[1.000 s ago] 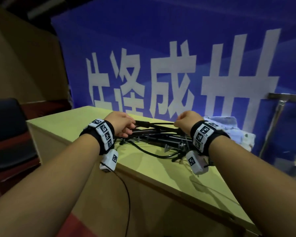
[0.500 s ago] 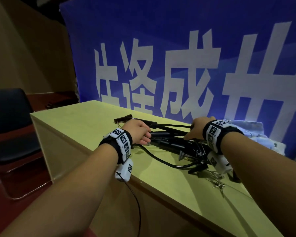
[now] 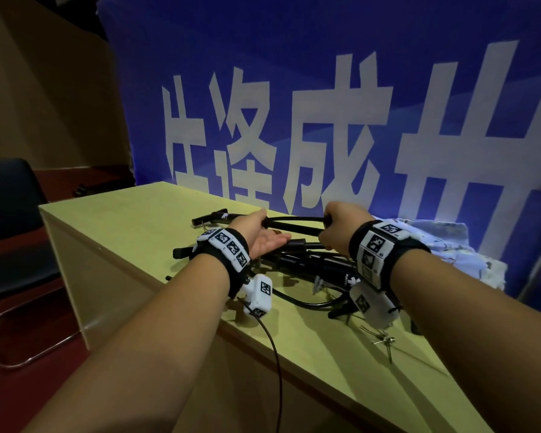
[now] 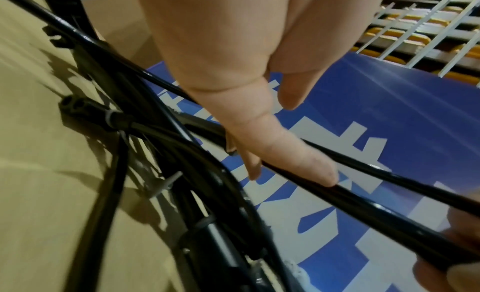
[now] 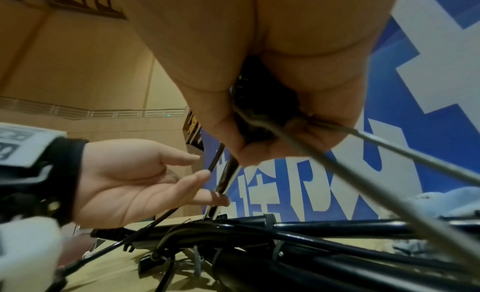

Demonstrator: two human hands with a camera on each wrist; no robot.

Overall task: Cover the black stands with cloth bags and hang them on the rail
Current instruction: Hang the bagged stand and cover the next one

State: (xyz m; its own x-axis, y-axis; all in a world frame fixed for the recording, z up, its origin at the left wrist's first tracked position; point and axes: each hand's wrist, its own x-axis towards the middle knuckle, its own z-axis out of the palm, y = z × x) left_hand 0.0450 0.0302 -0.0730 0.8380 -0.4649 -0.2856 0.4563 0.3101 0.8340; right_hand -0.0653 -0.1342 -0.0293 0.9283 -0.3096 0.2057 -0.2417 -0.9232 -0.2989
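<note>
Several black folded stands [image 3: 310,264] lie in a tangled pile on the yellow table [image 3: 122,229]. One stand [image 3: 294,221] is raised a little above the pile between my hands. My right hand [image 3: 338,228] grips its thick end, fingers curled round the black hub [image 5: 262,115]. My left hand [image 3: 267,237] lies palm up and open at the stand's other part, with straight fingers [image 4: 298,163] touching its thin rods [image 4: 389,210]. White and blue cloth bags [image 3: 444,245] lie crumpled on the table to the right of the pile, partly behind my right wrist.
A big blue banner [image 3: 294,120] with white characters stands right behind the table. A dark chair [image 3: 10,229] is on the left, on the red floor. Small metal clips [image 3: 384,340] lie near the table's front edge on the right. A thin cable [image 3: 275,354] hangs from my left wrist.
My left hand has turned palm up and opened under the stand's rods. My right hand has lifted the stand's end a little above the pile.
</note>
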